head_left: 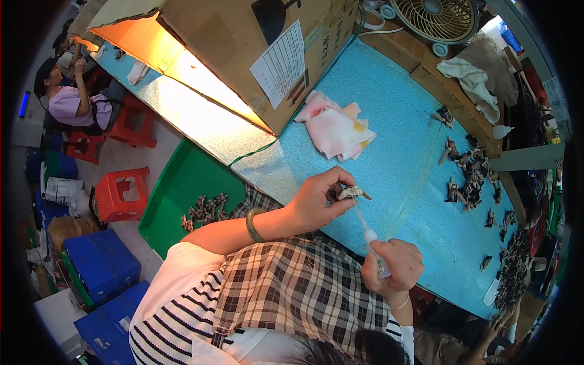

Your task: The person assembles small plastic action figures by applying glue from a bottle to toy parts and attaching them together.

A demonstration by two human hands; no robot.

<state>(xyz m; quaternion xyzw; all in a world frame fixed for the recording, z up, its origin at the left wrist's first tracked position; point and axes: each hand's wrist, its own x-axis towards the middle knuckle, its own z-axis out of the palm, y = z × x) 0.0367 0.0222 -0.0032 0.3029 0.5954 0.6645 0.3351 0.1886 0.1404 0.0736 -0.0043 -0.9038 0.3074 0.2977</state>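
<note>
Between the thumb and fingers of my left hand (316, 202) is a small pale figurine (350, 192) with a brownish tip on its right side. My right hand (395, 266) is wrapped round a white glue bottle (372, 242) with a long thin nozzle. The nozzle's tip reaches up to the underside of the figurine; whether it touches cannot be made out. Both hands are above the near edge of the blue tabletop (389, 140). A folded pink, white and yellow cloth (334, 128) lies just beyond my left hand.
A cardboard box (225, 42), lit inside, stands at the far left. Many dark small figures (471, 167) lie scattered on the right. A green tray (176, 176) with several figures adjoins the table's left side. A fan (435, 21) is at the back. Another person (76, 103) sits far left.
</note>
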